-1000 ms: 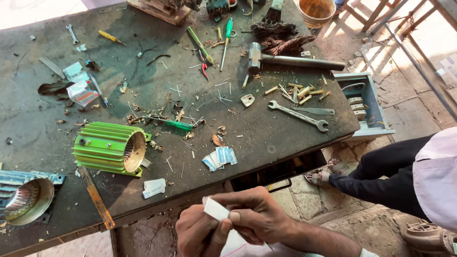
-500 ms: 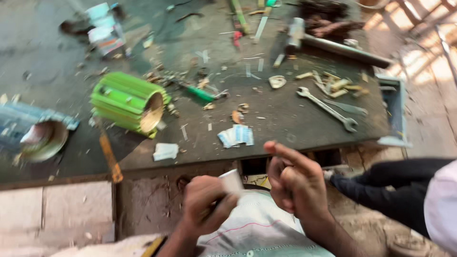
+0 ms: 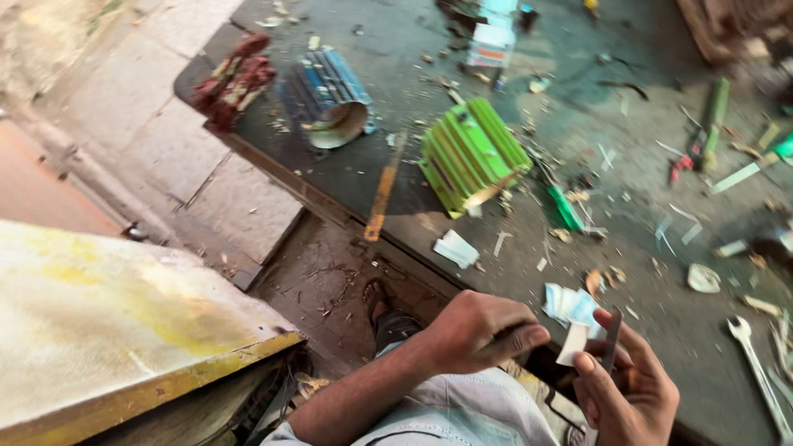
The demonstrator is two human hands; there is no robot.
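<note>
Nearest the camera, low in the head view, both hands meet over the lap at the counter's (image 3: 429, 223) near edge. The left hand (image 3: 479, 332) is curled, its fingers pressed together and reaching toward a small white paper slip (image 3: 572, 344); whether they actually touch it I cannot tell. The right hand (image 3: 625, 386) has its fingers half spread around a thin dark blade-like strip (image 3: 613, 340), thumb and forefinger pinching near the slip's lower end. The slip stands between the two hands, just short of the counter edge, its long axis running steeply up and slightly right, top end pointing toward the counter. I judge the work in hand to be fitting or trimming this slip against the strip; the next move seems to call for a steady pinch that keeps both aligned. Just beyond lies a loose pile of similar pale slips (image 3: 570, 304), and another white scrap (image 3: 456, 249) to the left. Farther out a green finned motor housing (image 3: 472, 154) lies on its side, an orange-handled tool (image 3: 382, 198) beside it, a blue finned housing (image 3: 329, 95) beyond, and a spanner (image 3: 756, 363) at right.
</note>
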